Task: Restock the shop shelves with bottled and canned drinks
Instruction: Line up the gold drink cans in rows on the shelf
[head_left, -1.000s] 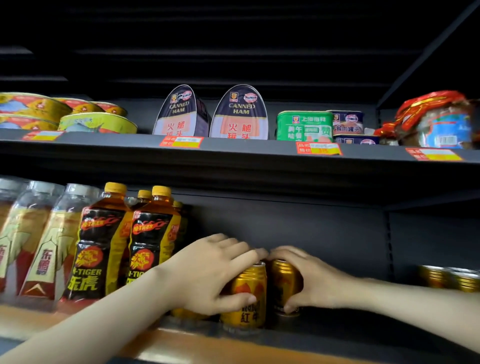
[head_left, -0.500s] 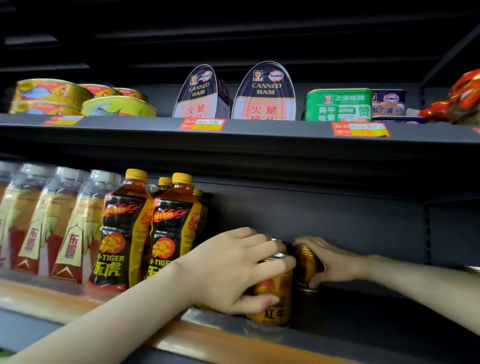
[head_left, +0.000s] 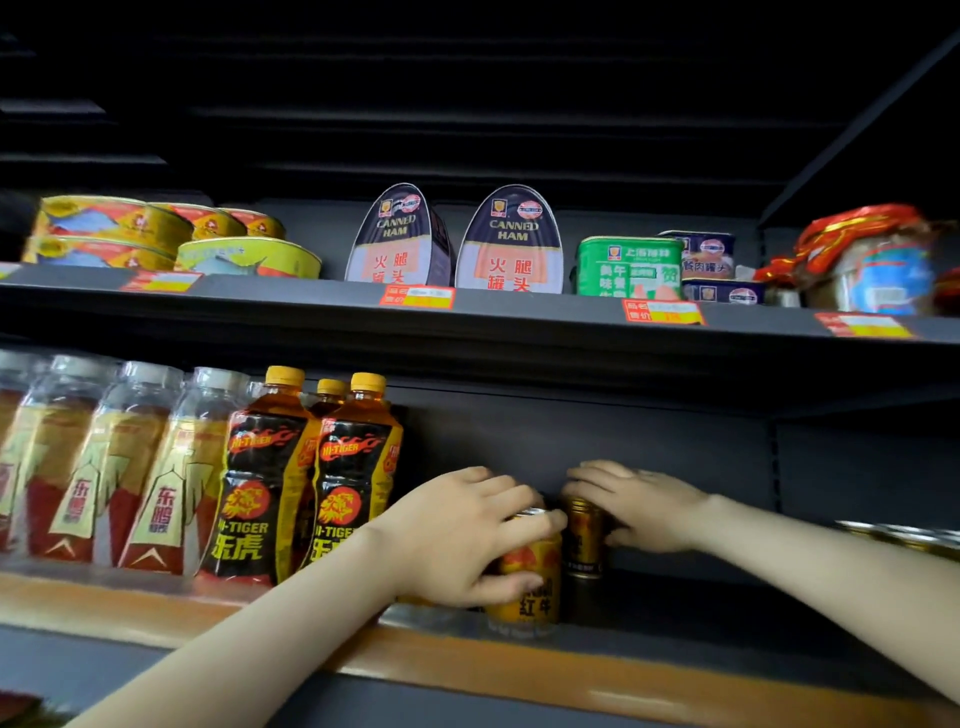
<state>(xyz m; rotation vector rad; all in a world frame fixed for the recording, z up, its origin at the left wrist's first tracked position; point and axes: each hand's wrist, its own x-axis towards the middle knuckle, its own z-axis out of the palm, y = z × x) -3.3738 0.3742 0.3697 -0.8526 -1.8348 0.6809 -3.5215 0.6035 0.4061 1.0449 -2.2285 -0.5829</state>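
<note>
Down on the lower shelf (head_left: 701, 608), the left hand (head_left: 462, 535) wraps its fingers round a gold can (head_left: 527, 590) at the front edge. Just behind it, the right hand (head_left: 644, 506) curls round a second gold can (head_left: 584, 543). Beside them stand bottles (head_left: 265, 483) full of brown drink.

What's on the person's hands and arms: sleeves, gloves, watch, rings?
Nothing worn shows. The left hand and right hand are ungloved, with no rings on the fingers in view. Neither wrist has a watch or band. Both forearms are bare out to the frame edge, so no sleeve or cuff is in view. No markings or tattoos show.
</note>
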